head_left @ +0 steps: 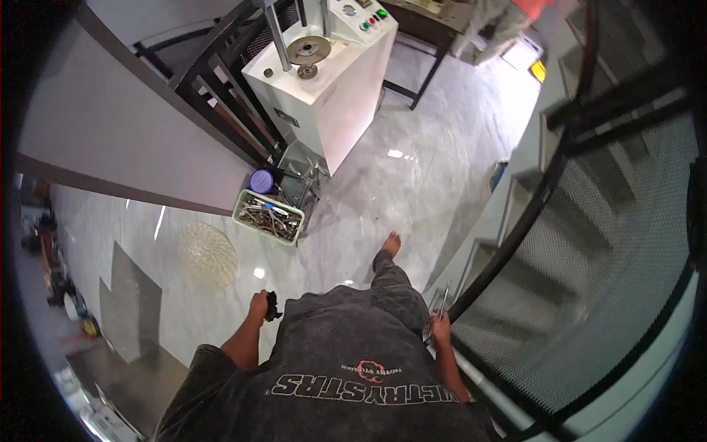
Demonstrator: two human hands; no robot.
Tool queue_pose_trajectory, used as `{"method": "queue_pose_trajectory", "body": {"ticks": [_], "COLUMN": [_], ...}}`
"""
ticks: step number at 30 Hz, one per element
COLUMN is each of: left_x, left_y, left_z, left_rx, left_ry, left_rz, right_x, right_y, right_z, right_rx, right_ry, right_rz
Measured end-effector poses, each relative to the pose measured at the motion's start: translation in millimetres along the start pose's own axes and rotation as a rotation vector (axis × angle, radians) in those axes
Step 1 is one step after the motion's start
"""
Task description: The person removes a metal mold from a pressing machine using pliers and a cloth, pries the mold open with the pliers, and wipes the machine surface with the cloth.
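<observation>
My left hand (pixel 258 303) hangs beside my dark shirt, its fingers closed round a small crumpled black thing (pixel 273 306) whose kind I cannot make out. On the other side, my right hand (pixel 440 328) is closed on a slim silver metal tool (pixel 444 298). The tool points up and away from the fist, and its lower part is mostly hidden, so its exact kind does not show. Ahead and to the left, a pale plastic bin (pixel 236 212) full of metal hand tools stands on the floor, apart from both hands.
A white machine (pixel 342 121) with metal columns and a button panel stands ahead. Beside the bin is a purple-lidded tub (pixel 261 181). Stairs with a black mesh railing (pixel 508 247) curve along the right. A round woven mat (pixel 208 255) lies left. Another person (pixel 497 26) stands far right.
</observation>
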State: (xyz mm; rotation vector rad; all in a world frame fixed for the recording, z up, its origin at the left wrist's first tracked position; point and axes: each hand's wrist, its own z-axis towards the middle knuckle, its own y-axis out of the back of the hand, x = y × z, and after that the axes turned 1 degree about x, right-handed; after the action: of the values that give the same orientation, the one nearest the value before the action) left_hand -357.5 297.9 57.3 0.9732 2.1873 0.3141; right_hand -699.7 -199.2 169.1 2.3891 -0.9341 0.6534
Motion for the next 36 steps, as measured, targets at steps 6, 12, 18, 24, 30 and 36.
{"method": "queue_pose_trajectory", "body": {"ticks": [6,12,18,24,30,36], "left_x": [-135.9,-286.2,-389.2,-483.4,-482.8,-512.8], "left_y": [-49.1,-67.3,-79.1,-94.9,-197.6,-284.0], "left_z": [-58.3,-16.1,14.0,-11.6,-47.4,-71.4], "left_rx": [-0.118,-0.276,-0.277,-0.324,-0.799,-0.763], "left_ry": [0.216,0.187,-0.116,-0.041,0.359,0.675], "left_rz": [-0.586,-0.605,-0.667,-0.933,-1.301,-1.231], "right_x": [252.9,508.5,622.1,712.0,783.7,800.2], "right_y": [-6.6,-87.7,-187.2,-279.2,-386.1,-435.6], "right_z": [111.8,88.5,75.8,133.2,169.0,173.6], "right_rx": [0.461,0.833,1.221,1.618,1.666,1.716], "right_ry": [0.394,0.354,0.041,-0.152,-0.462,-0.665], "right_rz": [-0.469,-0.490,-0.460,-0.840,-1.211,-1.276]}}
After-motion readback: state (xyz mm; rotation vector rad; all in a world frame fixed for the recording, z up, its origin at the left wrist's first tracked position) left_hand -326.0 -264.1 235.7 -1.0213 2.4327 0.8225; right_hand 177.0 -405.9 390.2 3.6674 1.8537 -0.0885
